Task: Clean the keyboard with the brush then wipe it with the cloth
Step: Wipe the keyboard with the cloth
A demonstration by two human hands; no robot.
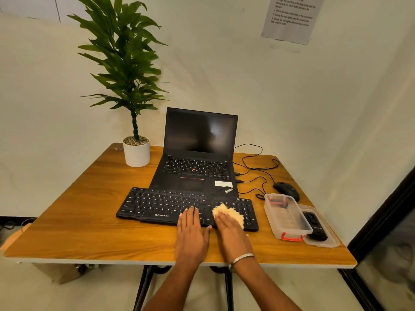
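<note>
Keyboard: black, flat, low matte keys, lying on the wooden table with its long axis running left to right across my view, the right end tipped slightly nearer me. Front edge faces me; back edge touches the open laptop.

My left hand: flat, fingers straight and released, fingertips resting on the bottom key row right of the space bar, palm on the table in front of the keyboard.

My right hand: lies over the cloth, pressing it onto the keys at the keyboard's right end, by the number pad. Fingers mostly straight on top of it. Cloth is pale yellow, soft, crumpled and nubbly, bunched out past my fingertips.

Right of the keyboard, apart from it: clear plastic box with red clasps, its lid beside it holding a black object I cannot make out. Black mouse behind the box.
</note>
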